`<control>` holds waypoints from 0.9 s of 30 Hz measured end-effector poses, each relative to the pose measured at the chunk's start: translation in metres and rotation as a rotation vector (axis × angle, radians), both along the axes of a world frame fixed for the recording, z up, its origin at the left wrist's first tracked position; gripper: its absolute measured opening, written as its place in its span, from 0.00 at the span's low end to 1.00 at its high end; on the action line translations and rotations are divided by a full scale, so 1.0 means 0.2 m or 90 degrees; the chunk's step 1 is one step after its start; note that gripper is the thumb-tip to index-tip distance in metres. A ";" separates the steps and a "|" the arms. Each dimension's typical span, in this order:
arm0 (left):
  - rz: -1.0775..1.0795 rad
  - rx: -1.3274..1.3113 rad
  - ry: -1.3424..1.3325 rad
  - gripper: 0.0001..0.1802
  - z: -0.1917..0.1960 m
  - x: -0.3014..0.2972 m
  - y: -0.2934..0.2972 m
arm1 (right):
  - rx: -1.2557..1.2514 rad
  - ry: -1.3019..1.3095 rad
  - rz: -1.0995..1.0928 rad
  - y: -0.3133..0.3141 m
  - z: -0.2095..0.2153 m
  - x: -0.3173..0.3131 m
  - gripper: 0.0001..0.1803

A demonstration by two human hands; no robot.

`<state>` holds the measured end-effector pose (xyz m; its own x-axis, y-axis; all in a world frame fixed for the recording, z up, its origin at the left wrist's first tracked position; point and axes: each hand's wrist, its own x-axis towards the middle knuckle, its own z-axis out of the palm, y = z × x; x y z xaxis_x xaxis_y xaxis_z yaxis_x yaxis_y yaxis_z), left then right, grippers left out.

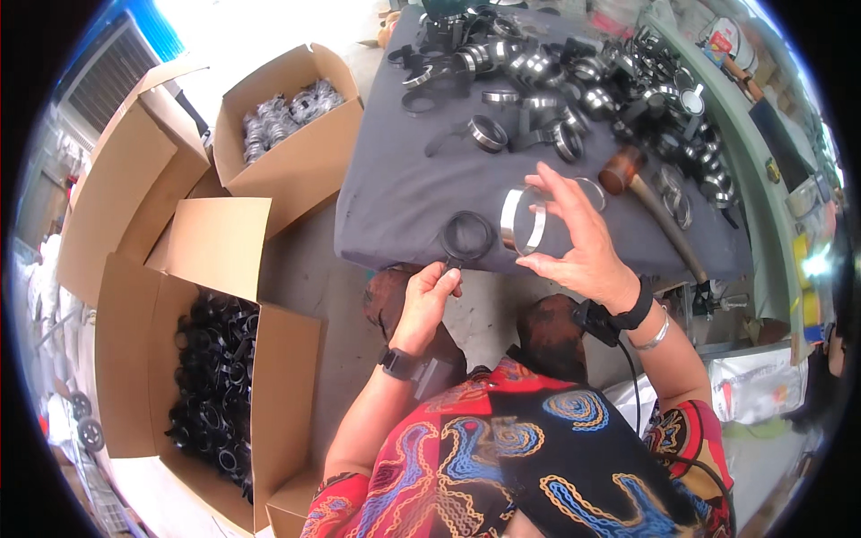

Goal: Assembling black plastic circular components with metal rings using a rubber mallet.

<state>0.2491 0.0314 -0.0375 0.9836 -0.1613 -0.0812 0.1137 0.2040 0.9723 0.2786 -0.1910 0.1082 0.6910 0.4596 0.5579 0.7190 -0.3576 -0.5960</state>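
Observation:
My left hand [425,303] is closed, pinching the short stem of a black plastic ring [446,231] at the table's near edge. The ring's round part points away from me. Between the spread thumb and fingers of my right hand [585,242] stands a shiny metal band [510,221], held on edge just right of the black ring and apart from it. Behind my right fingers, another metal ring [592,191] shows in part on the grey cloth. A wooden-handled mallet [621,170] lies to the right of that hand, its brown head toward the far side.
The grey-covered table [395,197] carries a heap of black-and-metal rings [538,67] at its far side. To my left stand a cardboard box [287,394] of black rings [215,386] and a farther carton [314,148] of wrapped metal rings [291,117]. A green ledge [731,143] borders the right.

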 end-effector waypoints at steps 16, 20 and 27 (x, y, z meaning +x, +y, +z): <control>0.012 0.045 -0.019 0.11 0.10 0.04 0.02 | -0.195 -0.140 -0.130 0.06 0.05 0.04 0.44; -0.005 0.073 0.017 0.12 0.04 0.04 0.01 | -0.324 0.074 -0.349 0.01 -0.09 0.13 0.38; 0.009 0.018 0.019 0.14 0.01 -0.03 0.00 | -0.519 0.111 -0.388 0.03 -0.20 0.18 0.35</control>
